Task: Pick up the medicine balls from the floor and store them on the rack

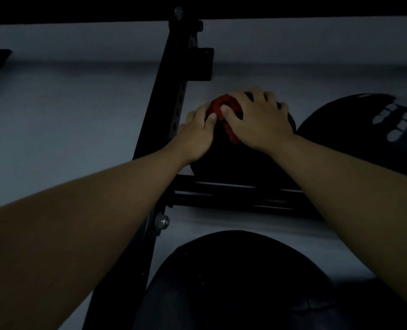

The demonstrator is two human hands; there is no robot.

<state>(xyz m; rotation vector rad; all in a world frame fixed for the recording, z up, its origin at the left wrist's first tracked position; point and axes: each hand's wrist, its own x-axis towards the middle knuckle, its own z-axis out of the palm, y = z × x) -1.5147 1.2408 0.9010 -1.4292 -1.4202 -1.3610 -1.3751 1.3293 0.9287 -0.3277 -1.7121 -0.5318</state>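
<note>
1. Black medicine ball with red marking (240, 151): centre of the frame, seated on the rack's horizontal rails (233, 194). The red print on its top is partly covered by fingers; no letters can be read.
2. Left hand (195, 136): palm flat against the upper left side of this ball, fingers spread, thumb touching the red print. Grasping the ball.
3. Right hand (257, 120): laid over the top of the same ball, fingers splayed and curved around it. Grasping the ball together with the left.
4. Second black medicine ball (354, 136): right of centre, just beside the held one, on the same tier. It bears a white hand-shaped graphic (400, 122) at the frame's right edge; no wording legible.
5. Third black ball (235, 277): lower centre, on a tier below; surface dark, no label visible.
6. Black rack upright (171, 98): perforated steel post running from upper centre to lower left, with silver bolts at top (178, 13) and at lower centre (162, 222).
7. Pale wall (78, 110): behind the rack.
</note>
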